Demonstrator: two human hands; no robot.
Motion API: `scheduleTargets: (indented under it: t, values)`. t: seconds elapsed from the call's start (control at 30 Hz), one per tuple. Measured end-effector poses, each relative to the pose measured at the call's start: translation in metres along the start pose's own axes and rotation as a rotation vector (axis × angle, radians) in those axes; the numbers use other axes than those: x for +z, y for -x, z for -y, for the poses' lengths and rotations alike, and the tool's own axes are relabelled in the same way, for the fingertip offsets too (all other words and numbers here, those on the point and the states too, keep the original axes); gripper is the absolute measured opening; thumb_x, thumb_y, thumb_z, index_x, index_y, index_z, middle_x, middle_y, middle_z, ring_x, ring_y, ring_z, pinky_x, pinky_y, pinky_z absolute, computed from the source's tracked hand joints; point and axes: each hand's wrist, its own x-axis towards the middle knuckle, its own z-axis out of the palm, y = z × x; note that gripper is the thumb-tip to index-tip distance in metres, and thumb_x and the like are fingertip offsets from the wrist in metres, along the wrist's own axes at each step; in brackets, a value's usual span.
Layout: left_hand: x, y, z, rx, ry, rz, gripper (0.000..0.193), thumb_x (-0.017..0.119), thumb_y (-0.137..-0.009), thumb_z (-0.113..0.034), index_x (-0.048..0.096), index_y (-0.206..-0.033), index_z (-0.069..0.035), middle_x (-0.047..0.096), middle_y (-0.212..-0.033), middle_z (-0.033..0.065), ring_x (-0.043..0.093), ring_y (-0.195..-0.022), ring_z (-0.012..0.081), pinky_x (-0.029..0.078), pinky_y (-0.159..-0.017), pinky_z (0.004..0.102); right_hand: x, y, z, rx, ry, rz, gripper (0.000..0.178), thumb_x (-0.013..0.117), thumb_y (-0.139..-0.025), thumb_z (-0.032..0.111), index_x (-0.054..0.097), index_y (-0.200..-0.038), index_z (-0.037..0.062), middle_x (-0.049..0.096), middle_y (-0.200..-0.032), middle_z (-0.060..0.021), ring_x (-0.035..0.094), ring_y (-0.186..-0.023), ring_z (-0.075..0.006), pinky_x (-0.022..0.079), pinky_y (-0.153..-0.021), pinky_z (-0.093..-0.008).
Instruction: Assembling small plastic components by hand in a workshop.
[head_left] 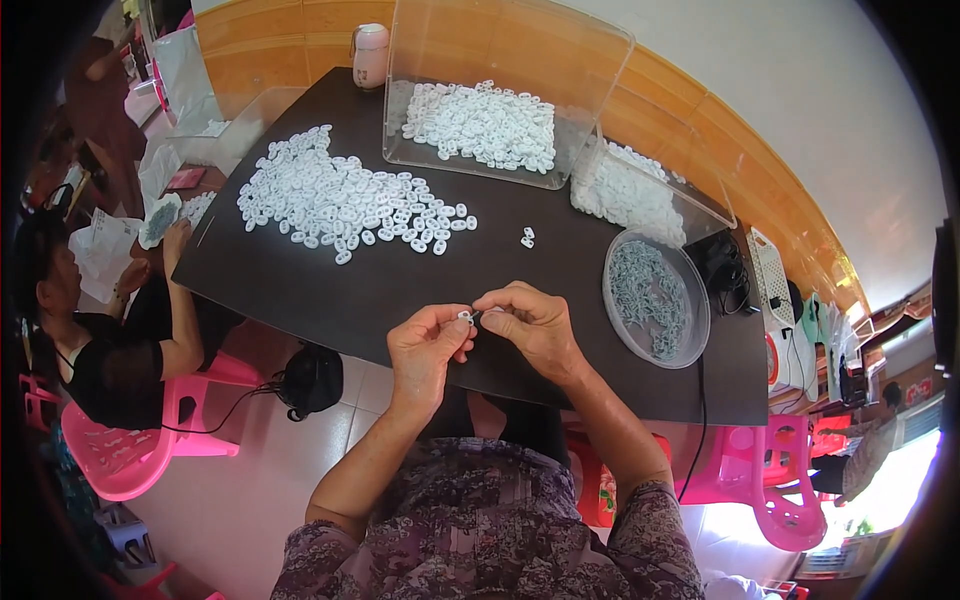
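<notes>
Just above the near edge of the dark table [290, 285], my two hands meet fingertip to fingertip. My left hand [422, 350] pinches a small white oval plastic piece with two holes [464, 315]. My right hand [535, 325] is closed in a pinch beside it; something small and dark shows at its fingertips, too small to name. A few loose white pieces [528, 237] lie on the tabletop beyond my right hand. Farther left spreads a large heap of the same pieces [330, 195]. To the right, a round clear tub [703, 325] holds many small grey screws [645, 290].
A tilted clear bin [520, 40] with white pieces stands at the back, beside a smaller clear container [710, 207]. A pink bottle [370, 58] is at the far edge. At left another person [115, 345] sits on a pink chair [110, 450]. A black cable [702, 400] hangs over the right edge.
</notes>
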Motion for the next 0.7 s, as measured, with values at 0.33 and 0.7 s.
scheduleTargets:
  t: [0.33,0.7]
  values:
    - [0.002,0.002,0.007,0.044,0.027,-0.007,0.011,0.061,-0.087,-0.001,0.063,-0.095,0.006,0.064,-0.078,0.0071,0.056,-0.063,0.0092,0.044,-0.055,0.0195,0.016,-0.001,0.007,-0.179,0.261,-0.079,0.006,0.063,-0.074,-0.002,0.060,-0.076,0.0024,0.052,-0.067,-0.0046,0.048,-0.066,-0.0194,0.040,-0.059,-0.0318]
    - [0.001,0.000,0.007,0.046,0.035,-0.043,0.013,0.061,-0.087,-0.001,0.064,-0.097,0.006,0.064,-0.079,0.0077,0.056,-0.063,0.0098,0.045,-0.054,0.0197,0.009,0.000,-0.002,-0.113,0.191,-0.095,0.012,0.060,-0.082,0.001,0.065,-0.093,0.0011,0.060,-0.078,-0.0048,0.055,-0.073,-0.0143,0.045,-0.066,-0.0272]
